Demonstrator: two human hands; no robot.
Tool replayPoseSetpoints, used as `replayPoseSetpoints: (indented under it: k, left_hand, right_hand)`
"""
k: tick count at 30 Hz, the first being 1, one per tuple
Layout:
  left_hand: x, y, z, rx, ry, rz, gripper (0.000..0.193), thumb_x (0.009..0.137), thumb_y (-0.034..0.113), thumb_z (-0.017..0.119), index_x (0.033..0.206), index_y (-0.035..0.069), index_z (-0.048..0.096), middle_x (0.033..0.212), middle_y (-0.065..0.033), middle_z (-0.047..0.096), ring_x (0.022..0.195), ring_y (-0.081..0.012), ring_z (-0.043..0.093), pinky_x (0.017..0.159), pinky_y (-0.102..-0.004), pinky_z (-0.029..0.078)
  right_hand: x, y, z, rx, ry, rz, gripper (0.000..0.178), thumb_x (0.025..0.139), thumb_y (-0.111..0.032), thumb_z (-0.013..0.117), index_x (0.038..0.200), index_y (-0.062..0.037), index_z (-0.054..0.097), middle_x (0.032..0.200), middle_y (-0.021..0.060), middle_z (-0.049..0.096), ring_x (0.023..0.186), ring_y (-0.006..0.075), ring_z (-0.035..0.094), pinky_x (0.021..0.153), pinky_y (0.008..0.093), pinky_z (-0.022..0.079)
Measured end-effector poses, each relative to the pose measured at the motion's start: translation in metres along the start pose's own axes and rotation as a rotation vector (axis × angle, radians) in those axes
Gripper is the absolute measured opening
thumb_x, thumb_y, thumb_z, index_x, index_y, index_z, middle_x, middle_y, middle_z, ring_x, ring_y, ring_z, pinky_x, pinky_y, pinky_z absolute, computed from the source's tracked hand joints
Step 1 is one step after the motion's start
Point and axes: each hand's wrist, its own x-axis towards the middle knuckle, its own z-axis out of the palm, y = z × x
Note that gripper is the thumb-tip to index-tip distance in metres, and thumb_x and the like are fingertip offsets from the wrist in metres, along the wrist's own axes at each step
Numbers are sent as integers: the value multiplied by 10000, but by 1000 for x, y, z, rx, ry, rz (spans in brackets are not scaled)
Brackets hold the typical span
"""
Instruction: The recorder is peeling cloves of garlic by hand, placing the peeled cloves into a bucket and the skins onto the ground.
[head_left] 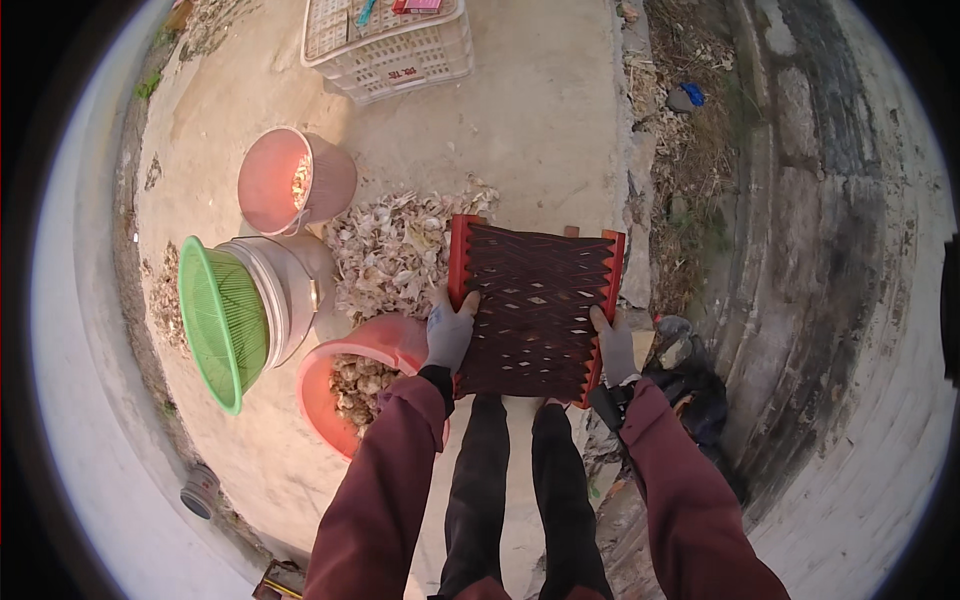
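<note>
Between my two hands is a folding stool (540, 310) with a dark woven strap seat and red side rails. My left hand (450, 332), in a pale grey glove, grips the left rail, its thumb over the edge of the seat. On the opposite rail my right hand (615, 345), gloved the same way, is closed with its thumb on top. The stool is in front of my legs, and its underside is hidden. Just left of my left hand, a pink basin (318, 385) holds garlic bulbs (360, 390). Beyond it lies a heap of pale garlic skins (395, 255).
A green mesh basket (212, 325) leans on a white bucket (290, 285) at the left. Behind them a pink bucket (270, 180) holds some peeled cloves. A white plastic crate (390, 65) stands farther off. Black plastic bags (705, 395) lie beside the right-hand wall.
</note>
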Motion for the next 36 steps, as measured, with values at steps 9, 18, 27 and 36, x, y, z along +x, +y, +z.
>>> replayPoseSetpoints:
  k: [9,18,27,36]
  left_hand:
    - [-4,-10,12,-51,28,-38,536,958,499,613,1145,1,548,1021,-277,659,990,-465,621,843,-505,462]
    - [-15,-14,14,-81,-1,-24,537,951,492,627,1176,8,563,991,-264,669,962,-444,641,827,-493,481]
    - [-28,-12,7,-117,-79,-107,518,950,457,634,1220,21,565,1031,-257,672,983,-444,632,843,-494,478]
    - [-21,-21,17,-118,-2,-12,492,920,387,687,1232,18,592,1040,-227,672,967,-395,648,832,-452,495]
  right_hand:
    - [9,14,5,30,-6,108,591,961,-478,663,1312,-9,583,1046,35,652,813,127,576,692,297,476]
    - [-6,12,2,-29,4,5,663,963,-546,626,1339,-4,563,1115,47,633,904,145,563,757,320,457]
    - [-14,28,-3,-12,31,24,617,985,-514,603,1365,-32,535,1031,35,603,791,125,544,666,292,461]
    - [23,34,5,-84,216,-184,670,1043,-492,511,1431,53,473,1325,198,557,1154,267,551,979,381,437]
